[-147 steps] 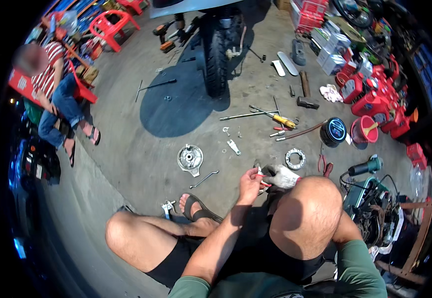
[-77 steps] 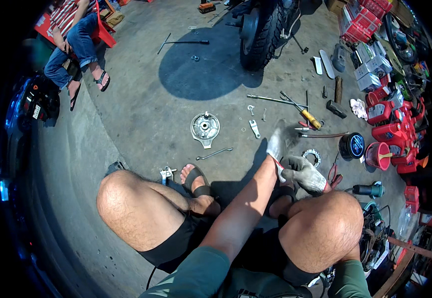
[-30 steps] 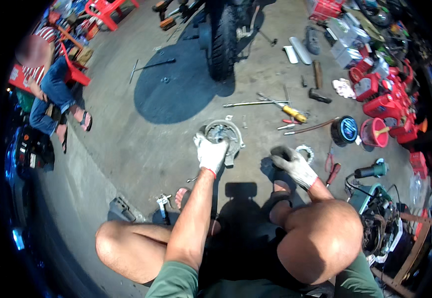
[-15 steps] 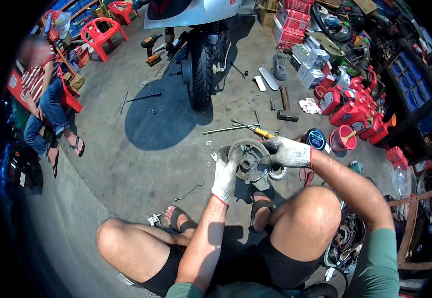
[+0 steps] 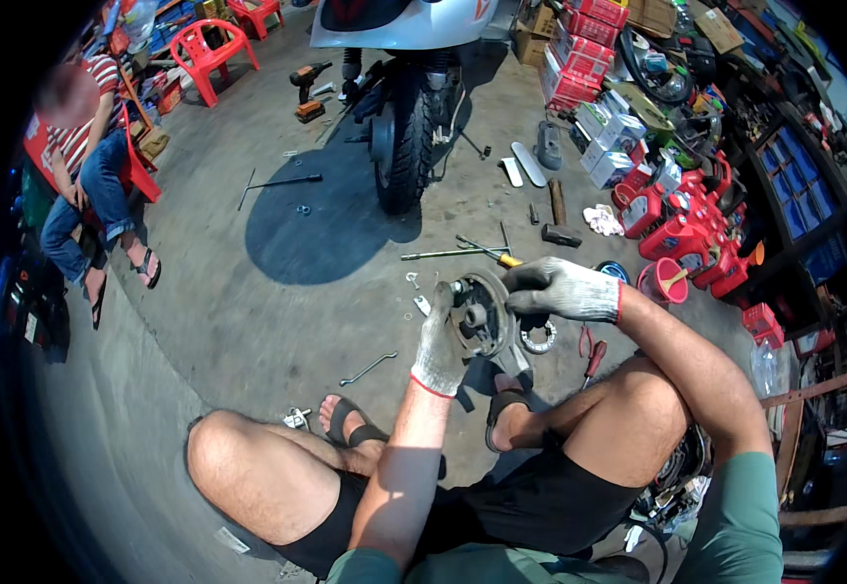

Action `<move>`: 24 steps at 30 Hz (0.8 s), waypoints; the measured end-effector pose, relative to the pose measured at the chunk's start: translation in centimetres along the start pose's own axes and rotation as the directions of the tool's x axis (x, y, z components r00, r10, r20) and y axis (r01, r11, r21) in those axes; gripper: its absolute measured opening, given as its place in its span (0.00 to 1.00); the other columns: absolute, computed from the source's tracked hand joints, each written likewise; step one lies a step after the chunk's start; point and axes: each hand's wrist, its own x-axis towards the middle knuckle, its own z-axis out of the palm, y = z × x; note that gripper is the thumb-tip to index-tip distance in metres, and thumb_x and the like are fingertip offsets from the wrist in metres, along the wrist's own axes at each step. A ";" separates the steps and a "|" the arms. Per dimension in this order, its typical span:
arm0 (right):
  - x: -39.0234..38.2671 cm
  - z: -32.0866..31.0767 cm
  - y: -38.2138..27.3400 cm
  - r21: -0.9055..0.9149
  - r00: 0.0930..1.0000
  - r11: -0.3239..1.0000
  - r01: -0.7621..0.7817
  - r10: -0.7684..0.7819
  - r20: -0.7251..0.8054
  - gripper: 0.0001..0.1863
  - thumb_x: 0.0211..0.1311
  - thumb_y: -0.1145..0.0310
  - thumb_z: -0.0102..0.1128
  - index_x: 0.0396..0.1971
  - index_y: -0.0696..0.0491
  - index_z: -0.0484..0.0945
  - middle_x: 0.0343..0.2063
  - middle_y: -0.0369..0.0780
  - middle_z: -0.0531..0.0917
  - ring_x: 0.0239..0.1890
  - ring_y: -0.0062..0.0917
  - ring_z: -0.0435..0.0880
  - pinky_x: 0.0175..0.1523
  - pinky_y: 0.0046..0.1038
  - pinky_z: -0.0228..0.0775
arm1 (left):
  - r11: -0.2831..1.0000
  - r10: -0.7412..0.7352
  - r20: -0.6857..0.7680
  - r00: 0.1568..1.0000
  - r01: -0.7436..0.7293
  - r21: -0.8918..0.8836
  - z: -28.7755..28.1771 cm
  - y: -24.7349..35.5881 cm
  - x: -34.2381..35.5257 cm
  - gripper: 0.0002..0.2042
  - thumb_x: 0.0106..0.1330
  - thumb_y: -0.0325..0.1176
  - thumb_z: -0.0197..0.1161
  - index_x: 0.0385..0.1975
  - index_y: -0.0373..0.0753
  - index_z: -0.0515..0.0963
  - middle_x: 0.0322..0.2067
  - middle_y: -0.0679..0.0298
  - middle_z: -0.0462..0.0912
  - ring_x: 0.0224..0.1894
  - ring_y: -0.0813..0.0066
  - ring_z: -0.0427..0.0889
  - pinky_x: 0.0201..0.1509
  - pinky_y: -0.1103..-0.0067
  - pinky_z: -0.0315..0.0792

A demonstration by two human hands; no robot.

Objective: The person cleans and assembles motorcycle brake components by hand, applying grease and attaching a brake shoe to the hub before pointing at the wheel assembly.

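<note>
My left hand (image 5: 437,347), in a white knitted glove with red cuff, grips the left rim of a round metal brake backing plate (image 5: 477,321) with a central hub and a protruding arm. My right hand (image 5: 564,290), in a soiled matching glove, has its fingers closed at the plate's upper right rim. The plate is raised above the floor between my feet. Just right of it lies a notched metal ring (image 5: 538,346). Below left is a double-ended wrench (image 5: 373,368). A yellow-handled tool (image 5: 507,261) lies partly behind the plate, and a red-handled screwdriver (image 5: 594,362) is to the right.
A scooter's tyre (image 5: 404,156) stands ahead, with a cordless drill (image 5: 308,97) beside it. A person (image 5: 92,185) sits in a red chair at left. Red jugs (image 5: 676,229), stacked boxes (image 5: 579,68), a bucket (image 5: 655,282) and a hammer (image 5: 559,236) occupy the right.
My left hand was bare earliest and is now gloved. The brake plate has been lifted from the floor, and my right hand has moved up onto it.
</note>
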 end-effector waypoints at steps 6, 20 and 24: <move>-0.3 0.0 -0.5 -0.114 0.997 0.992 -0.061 0.054 -0.062 0.15 0.68 0.65 0.58 0.50 0.57 0.79 0.35 0.38 0.85 0.35 0.18 0.83 0.43 0.26 0.78 | 0.893 -0.106 0.290 0.951 0.219 -0.393 -2.6 -0.9 0.2 0.33 0.68 0.65 0.53 0.54 0.38 0.73 0.32 0.66 0.73 0.33 0.74 0.71 0.34 0.77 0.70; -0.1 0.0 -0.3 -0.317 1.000 0.948 0.001 -0.009 -0.024 0.17 0.66 0.60 0.57 0.44 0.57 0.80 0.35 0.44 0.85 0.38 0.30 0.84 0.48 0.33 0.75 | 0.687 -0.236 0.384 0.893 0.433 -0.583 -3.2 -3.5 0.1 0.36 0.63 0.68 0.55 0.50 0.35 0.74 0.29 0.68 0.72 0.29 0.78 0.67 0.31 0.79 0.64; 0.3 0.1 0.4 -0.384 0.998 0.922 0.056 -0.060 0.002 0.18 0.67 0.57 0.58 0.44 0.57 0.80 0.36 0.46 0.84 0.40 0.33 0.82 0.49 0.35 0.73 | 0.651 -0.273 0.376 0.886 0.458 -0.605 -3.8 -4.4 0.4 0.38 0.64 0.71 0.50 0.51 0.36 0.73 0.29 0.66 0.73 0.28 0.77 0.68 0.30 0.79 0.64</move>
